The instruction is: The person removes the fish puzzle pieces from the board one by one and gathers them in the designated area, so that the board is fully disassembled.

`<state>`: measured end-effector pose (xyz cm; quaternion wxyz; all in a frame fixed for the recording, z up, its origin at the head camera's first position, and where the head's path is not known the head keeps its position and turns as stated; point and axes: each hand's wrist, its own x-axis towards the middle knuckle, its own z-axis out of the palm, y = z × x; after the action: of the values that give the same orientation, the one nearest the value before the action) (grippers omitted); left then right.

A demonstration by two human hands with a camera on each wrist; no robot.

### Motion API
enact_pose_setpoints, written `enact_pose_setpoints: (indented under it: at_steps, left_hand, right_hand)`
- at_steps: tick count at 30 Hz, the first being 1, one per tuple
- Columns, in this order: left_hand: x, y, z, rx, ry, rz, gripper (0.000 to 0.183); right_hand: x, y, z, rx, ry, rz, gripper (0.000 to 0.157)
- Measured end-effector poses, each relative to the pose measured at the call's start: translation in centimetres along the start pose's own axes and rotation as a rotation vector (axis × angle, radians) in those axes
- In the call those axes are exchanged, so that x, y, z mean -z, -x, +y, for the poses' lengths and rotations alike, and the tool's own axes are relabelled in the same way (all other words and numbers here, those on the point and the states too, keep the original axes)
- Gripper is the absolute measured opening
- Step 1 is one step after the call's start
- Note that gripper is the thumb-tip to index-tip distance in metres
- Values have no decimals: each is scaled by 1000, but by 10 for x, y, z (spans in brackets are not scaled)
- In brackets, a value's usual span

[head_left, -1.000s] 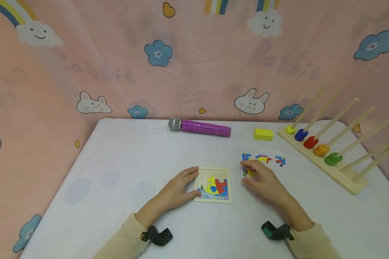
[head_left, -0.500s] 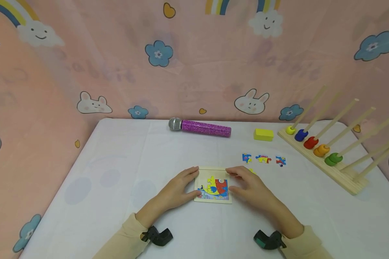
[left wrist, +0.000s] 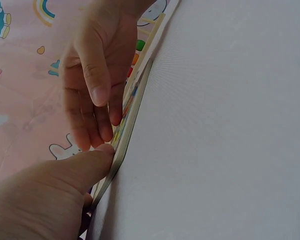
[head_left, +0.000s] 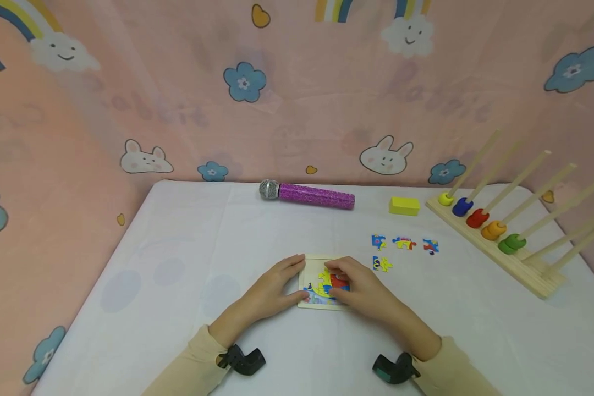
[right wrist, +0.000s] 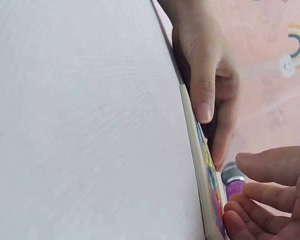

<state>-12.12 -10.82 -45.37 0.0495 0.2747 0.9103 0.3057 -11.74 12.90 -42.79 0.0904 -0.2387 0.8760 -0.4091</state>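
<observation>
My left hand (head_left: 271, 290) holds the left side of a small square wooden puzzle tray (head_left: 322, 307), with its thumb on the near part. In the left wrist view that thumb rests on the tray's edge. Inside lie joined jigsaw pieces (head_left: 319, 300) in yellow, red and blue; the upper part of the tray shows bare wood. My right hand (head_left: 367, 289) is over the tray's right side, covering part of the picture. No piece shows between its loosely bent fingers and thumb, which stand apart in the right wrist view.
Several loose jigsaw pieces (head_left: 403, 243) lie right of the tray. Farther back are a yellow block (head_left: 404, 206) and a purple glitter microphone (head_left: 317, 196). A wooden peg stand (head_left: 539, 280) with coloured beads and upright rods stands at the right.
My right hand has moved left from the loose pieces to over the tray, uncovering the piece it was hiding. My left hand has stayed on the tray's left side.
</observation>
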Motion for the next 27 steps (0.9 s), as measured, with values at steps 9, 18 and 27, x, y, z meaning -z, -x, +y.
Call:
enact_pose_setpoints:
  at_steps: [9, 18, 27]
  left_hand:
    - [-2, -1, 0, -10, -18, 0, 68]
    - [-1, -1, -1, -4, -11, 3, 68]
    - [-1, -1, -2, -4, -5, 5, 68]
  right_hand:
    - [-10, -7, -3, -110, 105, -5, 49]
    - [-13, -8, -5, -158, 87, 14, 48]
    - [-17, -9, -4, -203, 10, 42, 48]
